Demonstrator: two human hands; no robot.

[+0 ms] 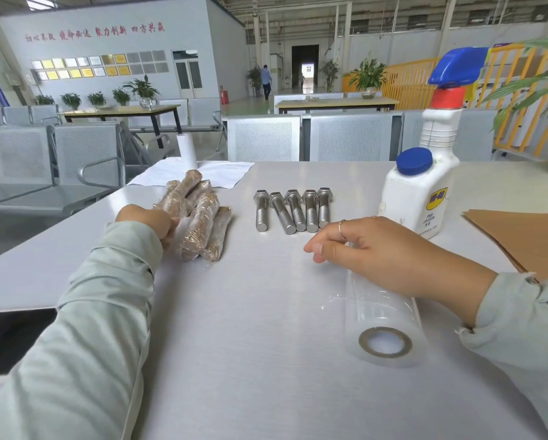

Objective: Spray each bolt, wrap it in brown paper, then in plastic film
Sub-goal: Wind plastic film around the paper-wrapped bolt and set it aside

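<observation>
Next in line: five bare steel hex bolts [293, 211] in a row on the grey table [234, 344], just beyond the right hand [371, 246], long axes pointing away, heads far. Right hand relaxed open on the clear plastic film roll [382, 325], nearer the bolts. Left hand [153, 225] curled against the pile of film-wrapped brown-paper bundles [199, 217]; grip not discernible.

Pale green long sleeves [101, 296], thin finger ring [342, 229]
</observation>
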